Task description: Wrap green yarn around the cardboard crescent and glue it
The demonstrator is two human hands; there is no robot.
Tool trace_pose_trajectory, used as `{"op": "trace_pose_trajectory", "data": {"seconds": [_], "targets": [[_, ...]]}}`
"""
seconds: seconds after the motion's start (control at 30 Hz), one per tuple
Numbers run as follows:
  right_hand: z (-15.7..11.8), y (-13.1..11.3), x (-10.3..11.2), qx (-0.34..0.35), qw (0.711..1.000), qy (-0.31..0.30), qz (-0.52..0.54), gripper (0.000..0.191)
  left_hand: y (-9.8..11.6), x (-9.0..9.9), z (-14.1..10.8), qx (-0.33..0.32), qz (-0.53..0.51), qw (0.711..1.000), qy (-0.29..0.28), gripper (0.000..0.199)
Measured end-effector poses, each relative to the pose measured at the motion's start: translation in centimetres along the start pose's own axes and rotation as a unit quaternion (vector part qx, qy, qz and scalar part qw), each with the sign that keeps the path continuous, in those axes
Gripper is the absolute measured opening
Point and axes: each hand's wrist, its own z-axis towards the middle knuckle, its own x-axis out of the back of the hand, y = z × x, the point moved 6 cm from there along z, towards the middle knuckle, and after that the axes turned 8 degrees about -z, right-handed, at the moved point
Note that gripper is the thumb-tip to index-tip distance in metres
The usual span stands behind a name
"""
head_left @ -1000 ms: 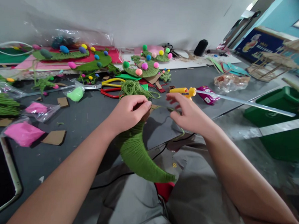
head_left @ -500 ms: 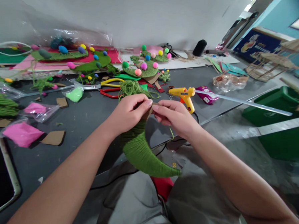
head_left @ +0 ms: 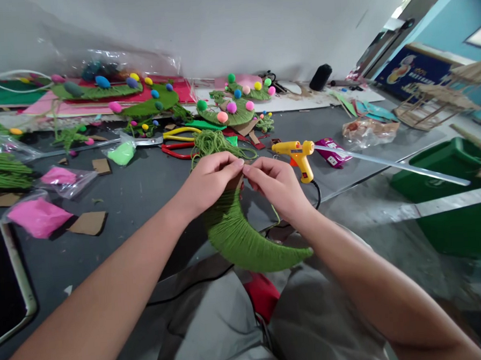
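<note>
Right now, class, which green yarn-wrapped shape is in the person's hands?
The crescent in front, showing no decorations; the large wrapped shapes farther back carry coloured balls.

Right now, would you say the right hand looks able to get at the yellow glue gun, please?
Probably yes: the yellow glue gun lies just beyond the right hand, nothing visible between them, though that hand is busy at the green crescent.

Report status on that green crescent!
Left hand holding green crescent, mostly yarn-wrapped. Right hand pinched at its bare end. Glue gun nearby, seemingly not blocking.
</note>
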Motion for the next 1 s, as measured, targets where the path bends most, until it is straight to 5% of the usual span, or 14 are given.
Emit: {"op": "trace_pose_trajectory", "data": {"seconds": [0.2,0.37,0.63,1.0], "targets": [[-0.2,-0.4,-0.1,0.001,0.999,-0.029,-0.012,0.026,0.4,0.3,0.1,-0.011,0.010,1.000,0.011,0.023],[-0.1,0.4,-0.3,-0.027,0.997,-0.072,0.016,0.041,0.3,0.4,0.0,-0.016,0.014,1.000,0.018,0.019],[-0.4,0.5,-0.1,-0.020,0.997,-0.080,-0.008,0.028,0.8,1.1,0.1,-0.039,0.042,0.997,0.057,0.021],[-0.9,0.2,-0.5,-0.024,0.991,-0.132,-0.028,0.036,1.1,0.9,0.0,-0.059,0.082,0.994,0.035,0.022]]}}
